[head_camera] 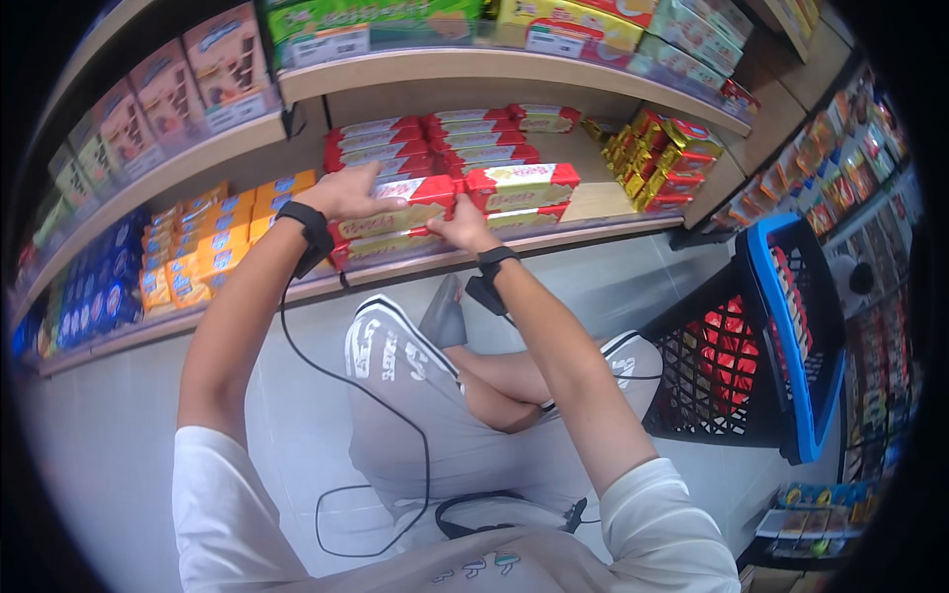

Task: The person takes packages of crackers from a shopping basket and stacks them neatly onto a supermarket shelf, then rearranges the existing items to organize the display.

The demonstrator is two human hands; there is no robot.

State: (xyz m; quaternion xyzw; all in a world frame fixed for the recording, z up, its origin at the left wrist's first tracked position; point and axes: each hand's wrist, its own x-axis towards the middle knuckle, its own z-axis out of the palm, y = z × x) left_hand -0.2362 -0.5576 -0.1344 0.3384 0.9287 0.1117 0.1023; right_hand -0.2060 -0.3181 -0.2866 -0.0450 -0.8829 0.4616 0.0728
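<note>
Red and yellow snack packs are stacked in two columns at the front of the low shelf. My left hand (352,194) lies over the top of the left front pack (424,194), its thumb and fingers spread. At that pack's right end is my right hand (467,224), thumb on the front face and fingers in the narrow gap beside the neighbouring pack (525,187). The fingertips in the gap are partly hidden. Behind them, more red packs (478,141) stand in rows. Both wrists wear black straps with cables.
Orange packs (222,230) and blue packs (104,289) fill the shelf's left part. Gold and red packs (671,163) are stacked at the right. An upper shelf edge (474,67) overhangs. A black basket with a blue handle (797,333) stands by my right knee, holding red packs.
</note>
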